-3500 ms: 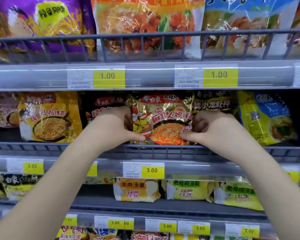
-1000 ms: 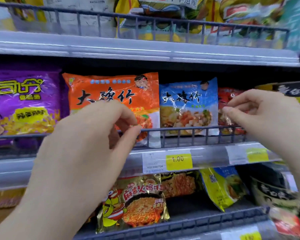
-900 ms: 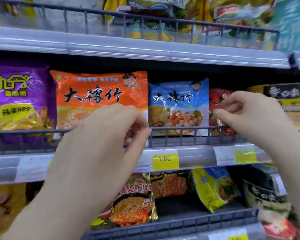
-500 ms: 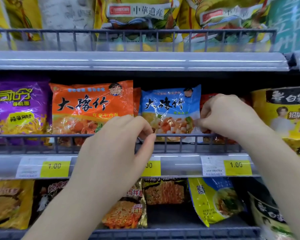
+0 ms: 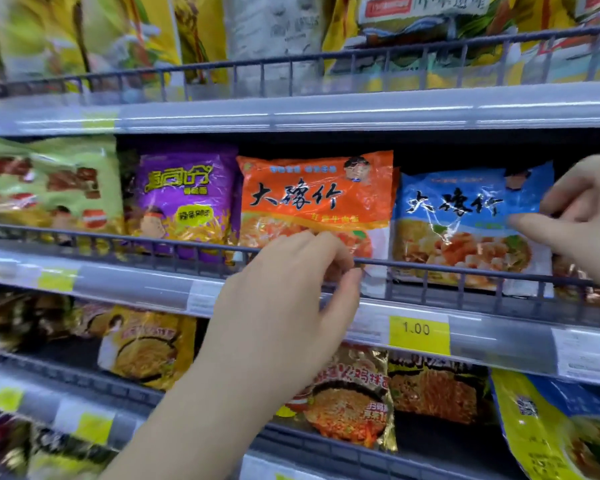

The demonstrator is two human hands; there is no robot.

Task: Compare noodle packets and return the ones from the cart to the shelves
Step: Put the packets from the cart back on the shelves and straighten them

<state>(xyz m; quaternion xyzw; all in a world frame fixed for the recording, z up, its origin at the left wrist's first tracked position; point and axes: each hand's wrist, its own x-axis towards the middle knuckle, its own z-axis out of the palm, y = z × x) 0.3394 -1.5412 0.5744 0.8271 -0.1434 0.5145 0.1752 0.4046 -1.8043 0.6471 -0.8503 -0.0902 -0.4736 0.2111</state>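
Upright on the middle shelf [image 5: 136,289], behind its wire rail [image 5: 187,244], stand an orange noodle packet [image 5: 312,199] and a blue noodle packet [image 5: 465,230], side by side and touching. The left hand [image 5: 281,306] covers the orange packet's lower right corner, fingers curled at the rail. The right hand [image 5: 582,216], cut off by the frame edge, has its thumb and forefinger apart at the blue packet's right edge. Whether either of the hands truly grips its packet I cannot tell.

Left of the orange one sit a purple packet [image 5: 184,199] and blurred green packets [image 5: 49,188]. A yellow price tag [image 5: 418,330] reading 1.00 hangs below the blue packet. On the shelf beneath, a red-and-gold packet [image 5: 354,403] is partly hidden by the left wrist, and a yellow-and-blue packet [image 5: 551,427] runs out of view. Large yellow packs [image 5: 430,46] on the top shelf are too smeared to read.
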